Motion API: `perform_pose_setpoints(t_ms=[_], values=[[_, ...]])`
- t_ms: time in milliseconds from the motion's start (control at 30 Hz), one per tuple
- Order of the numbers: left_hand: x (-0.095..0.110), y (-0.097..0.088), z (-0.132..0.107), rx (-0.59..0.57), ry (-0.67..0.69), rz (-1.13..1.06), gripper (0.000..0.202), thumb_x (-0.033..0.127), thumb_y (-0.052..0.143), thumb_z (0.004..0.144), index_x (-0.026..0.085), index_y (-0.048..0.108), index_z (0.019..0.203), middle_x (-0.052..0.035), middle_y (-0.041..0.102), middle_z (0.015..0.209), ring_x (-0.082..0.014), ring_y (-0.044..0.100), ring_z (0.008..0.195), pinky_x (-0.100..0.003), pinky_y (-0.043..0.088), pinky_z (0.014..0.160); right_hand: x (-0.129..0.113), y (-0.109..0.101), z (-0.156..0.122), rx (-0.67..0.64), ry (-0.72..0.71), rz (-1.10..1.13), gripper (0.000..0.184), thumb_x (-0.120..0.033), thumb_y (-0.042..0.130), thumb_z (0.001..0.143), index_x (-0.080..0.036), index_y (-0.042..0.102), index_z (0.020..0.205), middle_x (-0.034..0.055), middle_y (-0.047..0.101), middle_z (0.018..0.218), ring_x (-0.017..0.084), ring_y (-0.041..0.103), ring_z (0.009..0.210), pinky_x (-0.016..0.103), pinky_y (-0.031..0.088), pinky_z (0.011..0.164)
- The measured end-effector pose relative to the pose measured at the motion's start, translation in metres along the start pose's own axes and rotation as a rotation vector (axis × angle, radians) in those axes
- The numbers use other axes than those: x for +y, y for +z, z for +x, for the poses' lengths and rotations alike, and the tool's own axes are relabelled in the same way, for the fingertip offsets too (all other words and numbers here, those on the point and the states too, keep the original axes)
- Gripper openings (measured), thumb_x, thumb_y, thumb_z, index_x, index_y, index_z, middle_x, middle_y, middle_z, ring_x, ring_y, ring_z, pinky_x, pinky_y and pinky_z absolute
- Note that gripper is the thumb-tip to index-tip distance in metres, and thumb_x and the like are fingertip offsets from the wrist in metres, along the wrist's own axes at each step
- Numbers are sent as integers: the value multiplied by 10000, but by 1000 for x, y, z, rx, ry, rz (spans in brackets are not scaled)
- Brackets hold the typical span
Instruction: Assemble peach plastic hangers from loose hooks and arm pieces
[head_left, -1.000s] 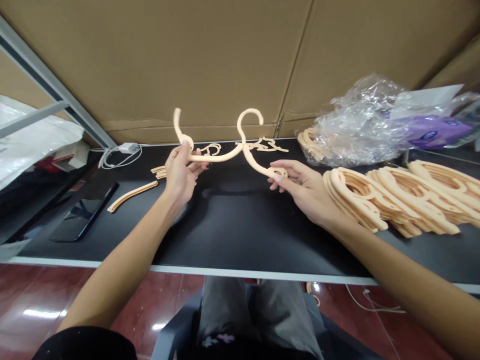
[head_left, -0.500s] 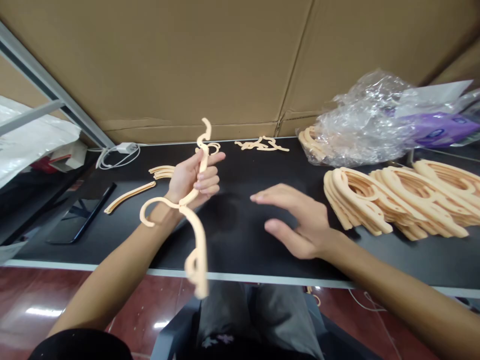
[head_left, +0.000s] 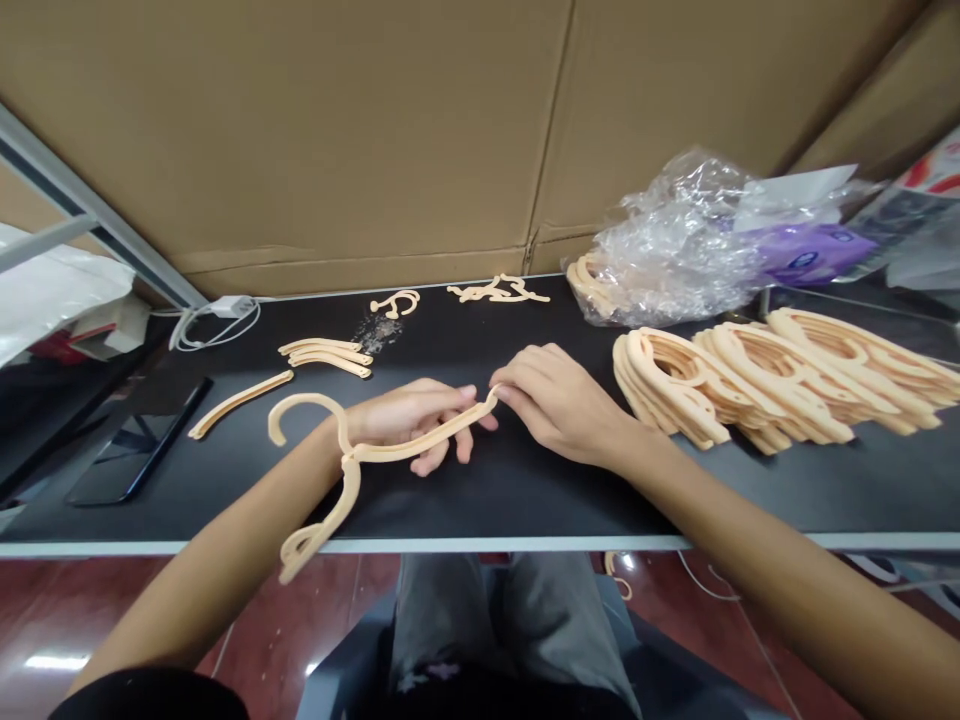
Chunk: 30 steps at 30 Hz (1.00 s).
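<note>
A cream plastic folding hanger (head_left: 405, 446) is held between my two hands above the black table (head_left: 465, 510). My left hand (head_left: 416, 415) grips one of its arms with thumb and fingers, the hook curling back over my left wrist. The hanger's other arm hangs down toward the table's front edge. My right hand (head_left: 559, 405) pinches the curved piece at the far end of the held arm; its fingertips partly hide that end. Left of my hands lie several loose hanger arms (head_left: 328, 355) and one separate arm (head_left: 240, 402).
Stacks of folded hangers (head_left: 735, 385) lie at the right, before a clear plastic bag (head_left: 675, 250) and a purple pack (head_left: 806, 252). A phone (head_left: 139, 440) and white cable (head_left: 217, 325) are left. Small hooks (head_left: 395, 303) and thin pieces (head_left: 499, 290) sit by the cardboard wall (head_left: 337, 130).
My left hand has turned, swinging the hanger from upright to nearly level, pointing right. My right hand has moved in from the right and closed on the end piece.
</note>
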<state>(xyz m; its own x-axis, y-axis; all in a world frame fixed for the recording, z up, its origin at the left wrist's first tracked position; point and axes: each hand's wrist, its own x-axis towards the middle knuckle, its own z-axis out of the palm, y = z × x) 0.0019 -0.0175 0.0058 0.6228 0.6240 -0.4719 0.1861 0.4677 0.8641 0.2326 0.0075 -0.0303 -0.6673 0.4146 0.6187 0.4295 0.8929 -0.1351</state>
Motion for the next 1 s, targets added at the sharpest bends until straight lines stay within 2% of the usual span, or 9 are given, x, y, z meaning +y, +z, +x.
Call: perform_pose_setpoints(t_ms=[133, 233, 300, 367, 467, 600, 667, 867, 1000], values=[[19, -39, -24, 368, 97, 32, 310, 357, 625, 946, 71, 710, 1026, -157, 759, 960, -213, 755, 833, -287, 622, 725, 5, 3, -5, -81, 133, 39, 204, -225, 428, 1043, -160, 614, 991, 61, 710, 867, 189, 624, 753, 316, 415, 740], [39, -55, -56, 841, 240, 281, 250, 319, 634, 917, 96, 714, 997, -133, 760, 918, -203, 729, 822, -356, 596, 842, 7, 3, -6, -144, 181, -30, 221, -238, 403, 1051, -163, 607, 1014, 64, 726, 876, 203, 624, 730, 333, 403, 768], [51, -44, -73, 1128, 404, 670, 209, 305, 673, 883, 137, 736, 991, -78, 758, 912, -174, 686, 826, -333, 559, 866, 6, 4, -5, -158, 170, -50, 229, -243, 397, 1056, -165, 607, 1009, 70, 739, 909, 205, 628, 731, 344, 391, 795], [57, -17, -79, 1164, 510, 1064, 219, 359, 663, 900, 186, 757, 997, -40, 765, 938, -178, 676, 853, -312, 533, 863, 6, 5, -4, -153, 137, -36, 226, -262, 415, 1058, -163, 611, 1002, 71, 744, 920, 205, 640, 753, 339, 388, 805], [55, 26, -63, 891, 608, 1462, 240, 340, 585, 938, 197, 760, 1019, -49, 774, 1014, -209, 694, 945, -316, 509, 885, 6, 6, -4, -128, 78, -47, 209, -272, 455, 1050, -157, 621, 995, 77, 741, 916, 211, 656, 795, 326, 392, 794], [53, 38, -22, 317, 81, 1550, 263, 301, 544, 961, 188, 766, 1045, -67, 781, 978, -205, 712, 861, -262, 484, 722, 7, 5, -6, -127, 8, -182, 198, -227, 473, 1033, -154, 639, 954, 76, 713, 842, 222, 644, 774, 331, 381, 758], [57, 27, -7, 123, 10, 1487, 280, 232, 501, 972, 188, 769, 1037, -48, 784, 946, -162, 703, 804, -225, 463, 696, 7, 4, -6, -134, -18, -226, 211, -219, 468, 1033, -154, 647, 940, 72, 705, 821, 224, 637, 762, 335, 374, 747], [72, -1, 12, -63, -215, 1210, 239, 266, 552, 915, 141, 743, 987, -58, 773, 864, -157, 711, 760, -204, 487, 683, 6, 5, -5, -131, -106, -230, 274, -245, 433, 1052, -162, 659, 921, 60, 696, 784, 215, 626, 732, 338, 378, 750], [67, -8, 18, -65, -143, 1066, 210, 290, 585, 869, 134, 696, 782, -44, 707, 710, -155, 669, 684, -216, 505, 656, 6, 4, -6, -137, -77, -187, 270, -246, 430, 1052, -159, 661, 944, 72, 711, 822, 222, 641, 755, 341, 400, 751]])
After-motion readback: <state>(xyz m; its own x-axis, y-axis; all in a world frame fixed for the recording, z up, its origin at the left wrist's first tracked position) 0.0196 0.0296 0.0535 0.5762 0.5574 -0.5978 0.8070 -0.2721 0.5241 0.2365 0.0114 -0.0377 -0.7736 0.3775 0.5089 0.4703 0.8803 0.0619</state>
